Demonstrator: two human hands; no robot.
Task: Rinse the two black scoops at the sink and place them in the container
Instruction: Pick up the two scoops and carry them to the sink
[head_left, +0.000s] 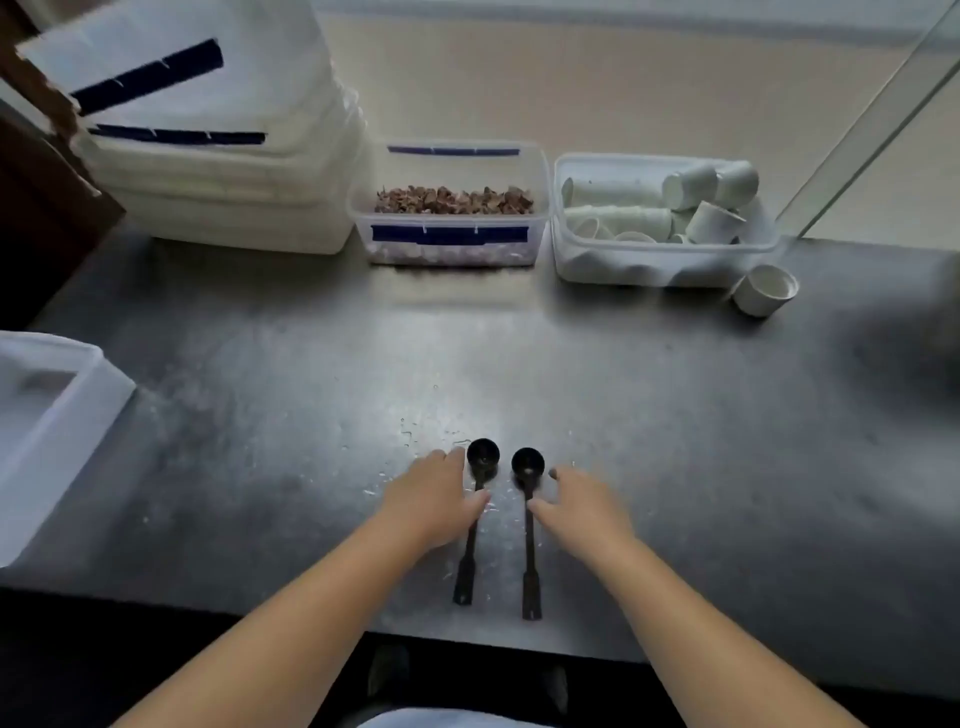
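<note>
Two black scoops lie side by side on the wet steel bench (675, 441), bowls away from the person. The left hand (436, 499) rests open over the left scoop (475, 512); the right hand (582, 506), fingers spread, touches the right scoop (528, 525).

Two black scoops lie side by side on the near part of a wet steel counter (675, 441), bowls far, handles near. The left hand (435, 501) rests on the left scoop (475, 512), fingers spread; the right hand (584, 512) touches the right scoop (529, 525), fingers loose. At the far edge stand a container of brown pieces (449, 208) and, right of it, a tub of white cups (660, 223).
</note>
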